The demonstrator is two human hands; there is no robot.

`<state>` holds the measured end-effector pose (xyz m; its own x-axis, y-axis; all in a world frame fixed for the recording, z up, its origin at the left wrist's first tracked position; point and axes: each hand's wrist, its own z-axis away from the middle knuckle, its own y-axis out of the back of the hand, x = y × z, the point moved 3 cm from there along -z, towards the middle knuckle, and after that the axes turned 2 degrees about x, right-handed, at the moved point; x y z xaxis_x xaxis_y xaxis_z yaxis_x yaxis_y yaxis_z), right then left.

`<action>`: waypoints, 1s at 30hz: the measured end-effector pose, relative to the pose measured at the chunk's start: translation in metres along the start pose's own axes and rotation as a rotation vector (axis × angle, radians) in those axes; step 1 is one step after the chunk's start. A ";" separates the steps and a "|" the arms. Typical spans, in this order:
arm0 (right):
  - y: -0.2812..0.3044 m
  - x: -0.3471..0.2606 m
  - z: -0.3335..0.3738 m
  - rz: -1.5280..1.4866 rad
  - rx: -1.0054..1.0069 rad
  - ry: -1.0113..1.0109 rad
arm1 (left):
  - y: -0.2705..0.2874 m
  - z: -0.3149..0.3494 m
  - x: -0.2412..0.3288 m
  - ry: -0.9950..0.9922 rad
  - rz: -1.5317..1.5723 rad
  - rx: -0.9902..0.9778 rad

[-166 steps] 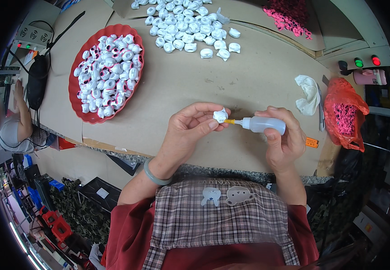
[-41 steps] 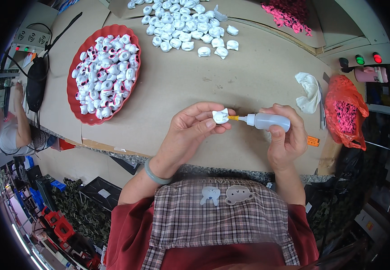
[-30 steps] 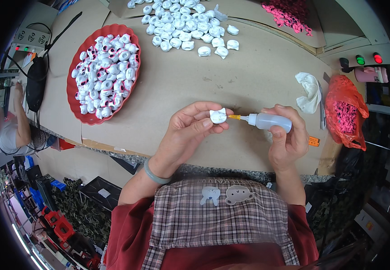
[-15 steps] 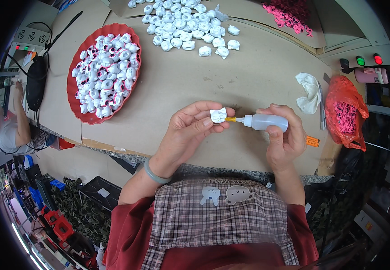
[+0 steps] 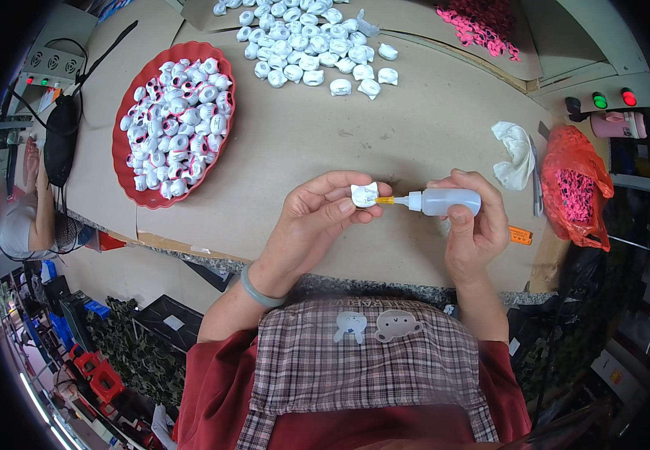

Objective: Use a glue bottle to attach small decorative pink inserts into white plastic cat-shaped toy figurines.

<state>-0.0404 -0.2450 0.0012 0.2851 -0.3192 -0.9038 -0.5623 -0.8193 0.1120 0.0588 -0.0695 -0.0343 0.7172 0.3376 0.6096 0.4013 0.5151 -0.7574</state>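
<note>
Between the thumb and fingers of my left hand [image 5: 315, 208] is a small white moulded piece [image 5: 364, 194] with two pointed corners, like a cat's head. My right hand [image 5: 478, 225] grips a translucent squeeze bottle [image 5: 449, 202], held on its side. Its thin yellow-orange nozzle tip [image 5: 385, 200] points left and meets the right side of the white piece. Whether any liquid comes out is too small to tell. Both hands are above the brown-covered table [image 5: 295, 135], close to its near edge.
Far left, a red scalloped tray [image 5: 122, 157] holds many white pieces with pink inside. More white pieces [image 5: 310, 45] lie at the back. To the right are a crumpled white tissue [image 5: 515, 155], a red bag [image 5: 565, 150] of pink parts and an orange strip [image 5: 521, 235]. Another person [image 5: 25, 214] sits beyond the left edge.
My hands, the white piece and the bottle stay almost where they were, with the nozzle still at the piece. At the far left, the other person's arm and hand have shifted slightly.
</note>
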 end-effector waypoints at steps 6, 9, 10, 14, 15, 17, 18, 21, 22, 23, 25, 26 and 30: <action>0.000 -0.002 -0.001 0.053 -0.033 -0.015 | 0.000 0.000 0.000 0.002 -0.019 0.000; 0.000 -0.002 -0.002 0.078 -0.037 0.001 | 0.001 0.001 0.001 0.003 -0.032 -0.003; 0.001 -0.002 -0.003 0.080 -0.034 0.020 | 0.001 0.001 0.001 -0.004 -0.028 -0.007; 0.002 -0.001 -0.005 0.097 -0.028 0.073 | 0.002 0.001 0.001 0.000 -0.022 0.001; 0.003 -0.001 -0.005 0.089 -0.012 0.054 | 0.002 0.001 0.001 -0.001 -0.025 0.004; 0.005 -0.001 -0.005 0.084 0.008 0.039 | 0.003 0.000 0.001 -0.002 -0.028 0.000; 0.005 0.002 -0.006 -0.028 0.020 -0.016 | 0.003 0.001 0.000 0.004 -0.027 -0.006; 0.006 0.006 -0.013 -0.254 0.056 -0.127 | 0.003 0.002 0.000 0.017 -0.031 -0.007; 0.007 0.008 -0.018 -0.369 0.073 -0.197 | 0.003 0.002 0.000 0.029 -0.033 0.009; 0.007 0.009 -0.023 -0.431 0.068 -0.259 | 0.002 0.003 0.001 0.038 -0.034 0.023; 0.009 0.012 -0.033 -0.408 0.096 -0.389 | -0.002 0.002 0.002 0.027 -0.035 -0.010; 0.010 0.013 -0.038 -0.384 0.101 -0.460 | -0.003 0.002 0.002 0.019 -0.037 -0.005; 0.017 0.026 -0.064 -0.303 0.066 -0.526 | -0.002 0.001 0.000 0.014 0.015 0.009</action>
<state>0.0071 -0.2975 0.0055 0.0276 0.2160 -0.9760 -0.5676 -0.8003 -0.1931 0.0575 -0.0691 -0.0325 0.7311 0.3341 0.5948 0.3854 0.5171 -0.7642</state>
